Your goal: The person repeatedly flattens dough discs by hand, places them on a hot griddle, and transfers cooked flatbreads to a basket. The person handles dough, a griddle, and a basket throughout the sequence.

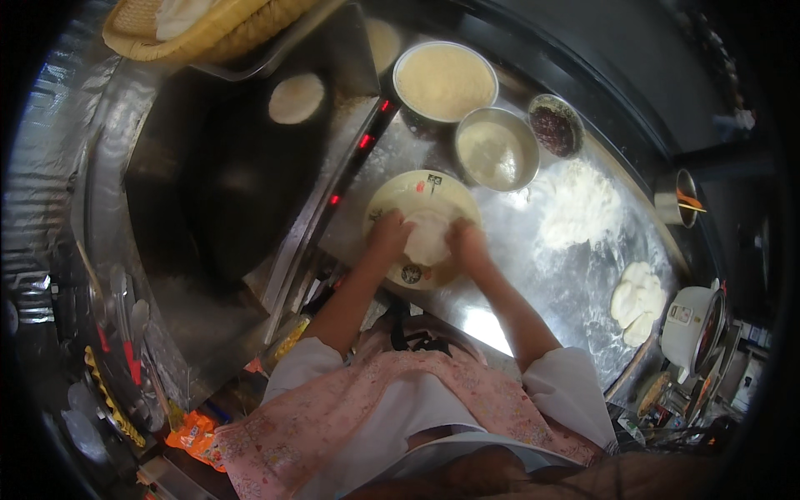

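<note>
A soft, pale round of dough (427,239) lies over a cream plate (431,181) with dark and red printed marks. At the dough's left edge my left hand (390,235) has its fingers curled onto it. My right hand (466,244) grips the opposite edge; motion blur hides the exact finger placement. Just beyond the plate stands a steel bowl (497,150) with pale, wet-looking contents. A larger round pan (445,81) behind it holds beige, fine-grained material. Dark red, paste-like food fills a small metal bowl (556,126) to the right.
Left of me, a dark griddle (250,181) carries one flat dough round (296,99). A woven basket (212,31) overhangs its far end. White flour (581,203) and several dough pieces (637,303) lie on the metal worktop (531,269), near a white electric pot (690,328) and steel cup (676,199).
</note>
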{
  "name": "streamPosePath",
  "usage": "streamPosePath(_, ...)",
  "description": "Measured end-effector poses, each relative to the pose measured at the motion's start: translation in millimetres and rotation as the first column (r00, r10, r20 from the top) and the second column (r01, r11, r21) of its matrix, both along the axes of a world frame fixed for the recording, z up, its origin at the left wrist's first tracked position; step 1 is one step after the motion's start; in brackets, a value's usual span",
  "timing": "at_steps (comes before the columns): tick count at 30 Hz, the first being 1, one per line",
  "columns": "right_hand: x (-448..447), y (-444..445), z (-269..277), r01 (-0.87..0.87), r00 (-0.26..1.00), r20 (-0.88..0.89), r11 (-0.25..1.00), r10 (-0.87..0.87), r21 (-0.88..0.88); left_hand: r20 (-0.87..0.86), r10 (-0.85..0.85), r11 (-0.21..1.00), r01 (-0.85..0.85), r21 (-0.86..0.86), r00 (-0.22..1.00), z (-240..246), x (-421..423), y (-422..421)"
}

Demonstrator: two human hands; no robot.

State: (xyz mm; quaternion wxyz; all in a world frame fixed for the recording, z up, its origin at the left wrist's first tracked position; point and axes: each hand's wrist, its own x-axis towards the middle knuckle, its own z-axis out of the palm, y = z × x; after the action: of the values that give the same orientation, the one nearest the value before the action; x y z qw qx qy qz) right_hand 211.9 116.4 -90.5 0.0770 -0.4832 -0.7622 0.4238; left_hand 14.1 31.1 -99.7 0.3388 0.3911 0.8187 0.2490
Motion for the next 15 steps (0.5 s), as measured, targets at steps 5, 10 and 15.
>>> streamPosePath(5,3.2,-16.9,21.8,-0.361,0.931,0.097,0.843,0.353,0.399,-0.430,-0.375,0.882,0.459,0.107,0.821,18.6,16.6,-18.2)
streamPosePath(10,7.8,-26.0,16.9,-0.605,0.785,0.199,0.657,0.587,0.449,-0.380,-0.659,0.724,0.684,-0.088,0.649,27.4,15.5,-41.0)
streamPosePath(15,26.3,-17.2,19.6,-0.648,0.761,0.333,0.635,0.556,0.421,-0.386,-0.699,0.686,0.717,-0.123,0.602,36.4,-4.6,-51.3)
